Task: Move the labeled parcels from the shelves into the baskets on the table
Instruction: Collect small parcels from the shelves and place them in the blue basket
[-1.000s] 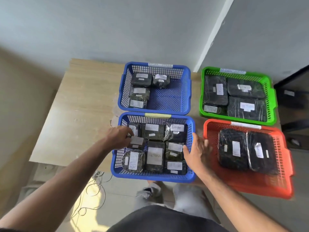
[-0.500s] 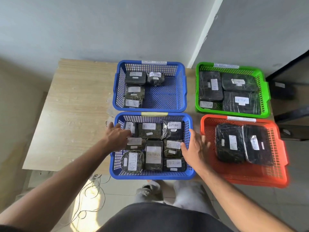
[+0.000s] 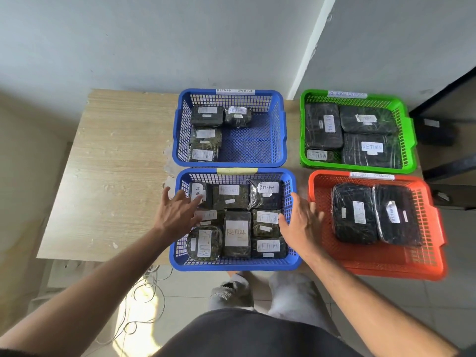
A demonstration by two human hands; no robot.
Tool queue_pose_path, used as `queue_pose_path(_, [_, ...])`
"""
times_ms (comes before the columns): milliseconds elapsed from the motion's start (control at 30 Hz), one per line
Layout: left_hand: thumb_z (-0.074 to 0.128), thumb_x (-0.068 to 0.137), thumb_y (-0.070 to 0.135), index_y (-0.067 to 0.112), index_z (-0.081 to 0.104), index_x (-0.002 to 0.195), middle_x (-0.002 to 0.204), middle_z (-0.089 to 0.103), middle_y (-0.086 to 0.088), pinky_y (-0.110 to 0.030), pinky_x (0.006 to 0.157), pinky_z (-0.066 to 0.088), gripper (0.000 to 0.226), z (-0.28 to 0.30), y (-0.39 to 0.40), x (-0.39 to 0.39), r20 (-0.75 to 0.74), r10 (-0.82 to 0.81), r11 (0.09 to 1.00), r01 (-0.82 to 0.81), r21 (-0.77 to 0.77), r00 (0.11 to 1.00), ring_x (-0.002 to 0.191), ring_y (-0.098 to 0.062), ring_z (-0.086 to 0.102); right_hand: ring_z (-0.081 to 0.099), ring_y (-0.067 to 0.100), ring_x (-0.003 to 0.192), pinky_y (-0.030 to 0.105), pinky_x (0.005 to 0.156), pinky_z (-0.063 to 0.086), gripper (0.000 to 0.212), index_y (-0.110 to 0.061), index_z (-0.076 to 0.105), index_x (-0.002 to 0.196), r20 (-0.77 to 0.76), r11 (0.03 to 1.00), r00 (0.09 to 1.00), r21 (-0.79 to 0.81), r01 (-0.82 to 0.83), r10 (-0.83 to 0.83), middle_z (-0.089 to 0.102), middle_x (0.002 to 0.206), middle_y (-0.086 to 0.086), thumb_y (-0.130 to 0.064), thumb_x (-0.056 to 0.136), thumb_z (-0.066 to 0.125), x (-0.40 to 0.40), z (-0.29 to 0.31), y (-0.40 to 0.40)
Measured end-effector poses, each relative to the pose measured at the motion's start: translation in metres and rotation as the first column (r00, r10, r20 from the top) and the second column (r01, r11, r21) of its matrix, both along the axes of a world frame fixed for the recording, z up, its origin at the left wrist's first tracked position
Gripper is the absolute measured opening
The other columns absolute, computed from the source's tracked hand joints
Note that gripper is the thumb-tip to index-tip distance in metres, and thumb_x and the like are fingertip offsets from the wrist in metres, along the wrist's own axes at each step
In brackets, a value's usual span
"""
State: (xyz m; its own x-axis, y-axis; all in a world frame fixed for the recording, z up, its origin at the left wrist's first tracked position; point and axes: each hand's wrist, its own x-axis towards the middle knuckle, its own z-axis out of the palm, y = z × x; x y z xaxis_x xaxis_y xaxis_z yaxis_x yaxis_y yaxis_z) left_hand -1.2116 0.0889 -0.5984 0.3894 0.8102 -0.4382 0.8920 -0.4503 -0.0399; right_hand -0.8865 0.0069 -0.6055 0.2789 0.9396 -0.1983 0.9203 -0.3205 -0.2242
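A person's left hand (image 3: 177, 212) hangs with fingers spread and relaxed over the left rim of the near blue basket (image 3: 235, 264), its fingertips above a small labeled parcel (image 3: 199, 193) in the basket's far left corner; whether they touch it cannot be told. The right hand (image 3: 302, 222), also slack and holding nothing, rests flat at the same basket's right rim, thumb inside over a parcel marked RETURN (image 3: 266, 220). Between the two hands the basket is packed with dark wrapped parcels bearing white labels, among them a tall one at the center (image 3: 237, 234) and a rounded one at the near left (image 3: 204, 243). Just right of the right hand, an orange basket (image 3: 381, 269) holds two large black parcels (image 3: 354, 213) side by side. Beyond the left hand, a second blue basket (image 3: 257, 155) carries four small parcels grouped along its left side (image 3: 206, 136), the rest of its floor bare. Beyond the right hand, a green basket (image 3: 358, 167) holds four dark parcels (image 3: 371, 148). All four baskets sit on a pale wood tabletop (image 3: 116, 163), both bare forearms reaching in from below.
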Motion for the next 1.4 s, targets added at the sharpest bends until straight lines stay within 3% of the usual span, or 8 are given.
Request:
queue_pose_path(167, [0.042,0.094,0.072,0.028,0.018,0.160,0.121,0.071,0.008,-0.063,0.118,0.010,0.083,-0.003,0.015,0.004,-0.062,-0.069,0.996,0.065,-0.064,0.996,0.134,-0.023,0.045,0.049,0.027,0.118,0.044,0.089,0.037,0.064,-0.019,0.039,0.141,0.005,1.000,1.000,-0.013,-0.008,0.008,0.059,0.136,0.003,-0.040,0.086,0.065,0.001,0.001,0.001])
queue_pose_path(400, [0.054,0.098,0.052,0.041,0.059,0.126,0.120,0.069,0.012,-0.050,0.113,0.020,0.031,0.000,0.018,-0.003,0.047,-0.181,0.981,0.184,-0.057,0.982,0.123,-0.014,0.049,0.050,0.026,0.117,0.043,0.088,0.038,0.066,-0.020,0.037,0.142,0.001,1.000,1.000,-0.009,-0.019,0.019,0.060,0.134,0.003,-0.039,0.087,0.067,0.001,0.002,-0.001])
queue_pose_path(533, [0.056,0.098,0.049,0.047,0.053,0.139,0.138,0.057,0.017,-0.062,0.118,0.013,0.041,0.003,0.022,0.005,0.023,-0.260,0.958,0.261,-0.121,0.965,0.141,-0.020,0.036,0.049,0.025,0.115,0.043,0.087,0.038,0.067,-0.019,0.036,0.143,0.012,1.000,1.000,-0.010,-0.022,0.022,0.060,0.133,0.003,-0.039,0.087,0.066,0.001,-0.001,-0.002])
queue_pose_path(667, [0.060,0.096,0.049,0.047,0.066,0.122,0.146,0.050,0.016,-0.077,0.114,-0.001,0.026,0.004,0.025,0.013,0.006,-0.299,0.950,0.299,-0.096,0.954,0.152,-0.028,0.022,0.050,0.025,0.115,0.042,0.086,0.037,0.065,-0.019,0.037,0.141,0.015,1.000,1.000,0.002,-0.026,0.026,0.061,0.131,0.004,-0.038,0.086,0.067,0.000,-0.001,-0.003])
queue_pose_path(1033, [0.063,0.096,0.046,0.050,0.071,0.113,0.165,0.024,0.009,-0.079,0.113,-0.006,0.020,-0.013,0.046,0.027,-0.087,-0.381,0.925,0.380,-0.031,0.920,0.154,-0.033,0.013,0.049,0.026,0.115,0.043,0.088,0.036,0.067,-0.018,0.037,0.142,0.021,0.999,0.999,-0.007,-0.038,0.038,0.061,0.129,0.005,-0.037,0.086,0.067,0.002,0.000,-0.002])
queue_pose_path(1133, [0.073,0.090,0.041,0.045,0.076,0.101,0.151,0.046,0.005,-0.069,0.114,0.019,0.012,-0.019,0.039,0.019,-0.024,-0.387,0.919,0.388,0.066,0.922,0.138,-0.028,0.040,0.049,0.027,0.115,0.043,0.086,0.036,0.065,-0.019,0.038,0.140,0.033,0.999,0.999,0.000,-0.035,0.035,0.062,0.128,0.005,-0.037,0.085,0.067,0.002,-0.001,-0.002])
queue_pose_path(1200, [0.077,0.087,0.033,0.034,0.078,0.096,0.131,0.061,0.001,-0.048,0.100,0.041,0.009,-0.027,0.029,0.012,0.108,-0.356,0.927,0.336,0.167,0.928,0.119,-0.023,0.053,0.049,0.027,0.114,0.043,0.085,0.035,0.065,-0.019,0.038,0.140,0.031,0.999,0.999,0.009,-0.032,0.032,0.062,0.127,0.004,-0.036,0.085,0.067,0.001,-0.001,-0.002])
queue_pose_path(1400, [0.079,0.085,0.020,0.012,0.067,0.107,0.111,0.062,-0.002,-0.038,0.091,0.056,0.027,-0.036,0.026,0.011,0.343,-0.248,0.964,0.195,0.181,0.906,0.092,-0.017,0.065,0.049,0.027,0.114,0.043,0.085,0.034,0.065,-0.019,0.036,0.141,0.025,0.999,0.998,0.005,-0.050,0.050,0.062,0.126,0.005,-0.038,0.086,0.065,0.001,0.000,-0.003])
